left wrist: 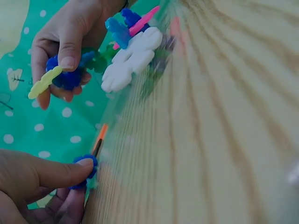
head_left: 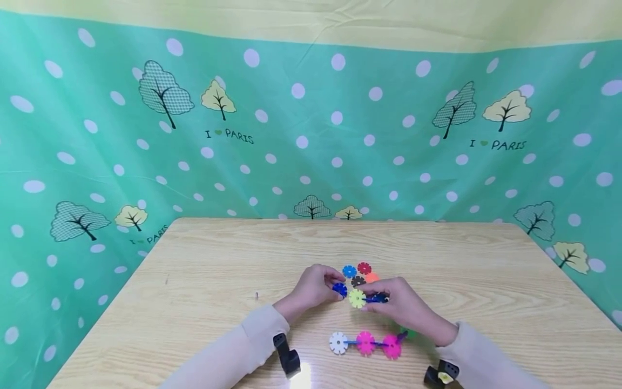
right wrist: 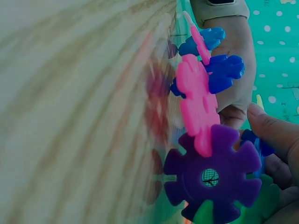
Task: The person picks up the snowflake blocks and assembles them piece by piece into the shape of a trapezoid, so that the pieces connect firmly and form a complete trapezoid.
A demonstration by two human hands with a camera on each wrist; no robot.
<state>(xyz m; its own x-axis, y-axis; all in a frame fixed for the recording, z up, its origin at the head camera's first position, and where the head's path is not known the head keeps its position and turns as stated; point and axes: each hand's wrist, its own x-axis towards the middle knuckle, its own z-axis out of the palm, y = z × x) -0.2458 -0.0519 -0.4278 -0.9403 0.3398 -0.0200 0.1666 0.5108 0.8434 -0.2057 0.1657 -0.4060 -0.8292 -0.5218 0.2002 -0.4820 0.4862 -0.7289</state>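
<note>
Dotted cloth [head_left: 318, 124] hung behind the desk [head_left: 218, 259]. The left hand [head_left: 313, 286] pinched one blue disc [head_left: 339, 290]; the right hand [head_left: 400, 302], fingers curled, gripped one dark-blue piece [left wrist: 67, 80] joined to one yellow disc [head_left: 354, 300]. Four loose discs [head_left: 349, 268] lay beyond, orange partly hidden; nearer, one chain [head_left: 365, 337] had its green end [head_left: 411, 334] obscured.

L grip [head_left: 315, 285], R grip [head_left: 402, 303] pinching nr e/o.

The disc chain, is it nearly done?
Looks done: a joined chain with a white disc, pink discs and a purple disc on the table. In hand: a yellow disc with blue pieces in the right hand; a dark blue disc pinched by the left hand. Probably left: joining those, perhaps also the light blue, red, black and orange discs beyond the hands.
</note>
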